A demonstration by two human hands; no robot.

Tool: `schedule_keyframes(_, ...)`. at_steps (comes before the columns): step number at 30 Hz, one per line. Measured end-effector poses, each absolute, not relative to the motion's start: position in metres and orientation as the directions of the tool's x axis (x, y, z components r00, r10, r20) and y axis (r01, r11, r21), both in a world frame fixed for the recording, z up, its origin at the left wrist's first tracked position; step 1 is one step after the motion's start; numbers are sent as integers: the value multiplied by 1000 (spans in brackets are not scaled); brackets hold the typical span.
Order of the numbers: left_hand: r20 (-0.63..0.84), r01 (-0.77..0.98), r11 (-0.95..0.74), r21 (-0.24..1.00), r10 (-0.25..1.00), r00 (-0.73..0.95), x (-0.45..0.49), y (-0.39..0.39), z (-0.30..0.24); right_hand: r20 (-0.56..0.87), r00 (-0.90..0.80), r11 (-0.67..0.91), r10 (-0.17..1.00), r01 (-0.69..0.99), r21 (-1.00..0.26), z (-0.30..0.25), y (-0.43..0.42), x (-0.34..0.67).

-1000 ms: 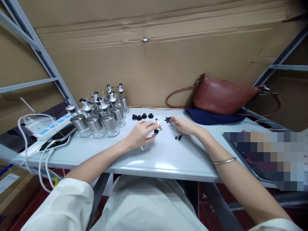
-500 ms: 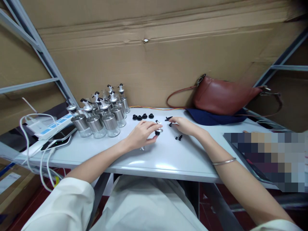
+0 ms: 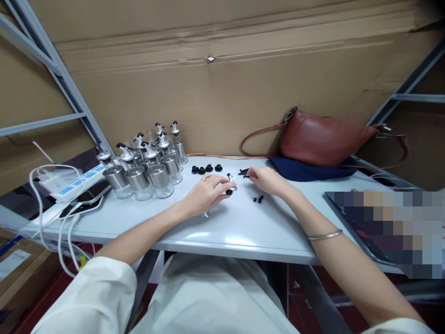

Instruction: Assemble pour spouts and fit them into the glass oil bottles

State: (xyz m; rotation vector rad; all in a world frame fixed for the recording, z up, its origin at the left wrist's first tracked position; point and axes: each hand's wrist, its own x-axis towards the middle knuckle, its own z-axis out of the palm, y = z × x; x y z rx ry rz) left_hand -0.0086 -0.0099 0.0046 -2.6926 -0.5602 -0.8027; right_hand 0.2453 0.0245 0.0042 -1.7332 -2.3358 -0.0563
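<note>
Between the thumb and fingers of my left hand (image 3: 205, 195) is a silver pourer spout (image 3: 232, 183) with a black ribbed stopper below. My right hand (image 3: 266, 179) pinches a small black piece (image 3: 246, 176), only partly visible. Just behind it lie more slim black pieces (image 3: 244, 171). Several tiny black caps (image 3: 258, 199) are on the table in front of my right hand. Black round stoppers (image 3: 209, 168) stand in a row beyond my left hand. A small silver part (image 3: 205, 215) pokes out under my left hand, mostly hidden.
Glass bottles with steel bands and pourers (image 3: 159, 180) cluster at the left of the white table (image 3: 222, 234). Left of them are a power strip (image 3: 81, 181) and white cables. A brown bag (image 3: 318, 138) rests on dark blue cloth (image 3: 302, 170) at the back right. Cardboard stands behind.
My right hand has drawn slightly nearer with the black piece, which has turned in its fingers. The pourer in my left hand has shifted a little to the right.
</note>
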Motion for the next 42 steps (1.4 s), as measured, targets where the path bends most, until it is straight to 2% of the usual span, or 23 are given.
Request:
schedule_keyframes(4, 571, 447, -879, -163, 286, 770, -8, -10, 5, 300, -319, 381, 899, 907, -177, 12, 14, 232)
schedule_keyframes(7, 572, 447, -880, -158, 288, 768, -8, -10, 5, 454, -347, 501, 821, 819, -280, 16, 3, 219)
schedule_keyframes(10, 579, 464, -872, -153, 302, 758, -8, -9, 3, 520, -392, 597, 759, 737, -317, 19, -9, 205)
schedule_keyframes(16, 628, 487, -849, -205, 267, 731, -8, -6, 2, 548, -475, 674, 689, 699, -241, 22, -19, 195)
schedule_keyframes(22, 666, 487, -847, -216, 237, 708, -7, -5, 0, 632, -435, 654, 641, 741, -153, 22, -16, 199)
schedule_keyframes(31, 671, 472, -865, -171, 248, 698, -7, -3, -3, 666, -457, 696, 590, 705, -132, 19, -14, 200)
schedule_keyframes(35, 659, 464, -878, -123, 277, 699, -8, -5, -1, 677, -421, 674, 604, 724, -150, 20, -13, 201)
schedule_keyframes(42, 694, 484, -869, -100, 288, 660, -7, -8, 2, 663, -477, 717, 577, 685, -131, 18, -12, 201)
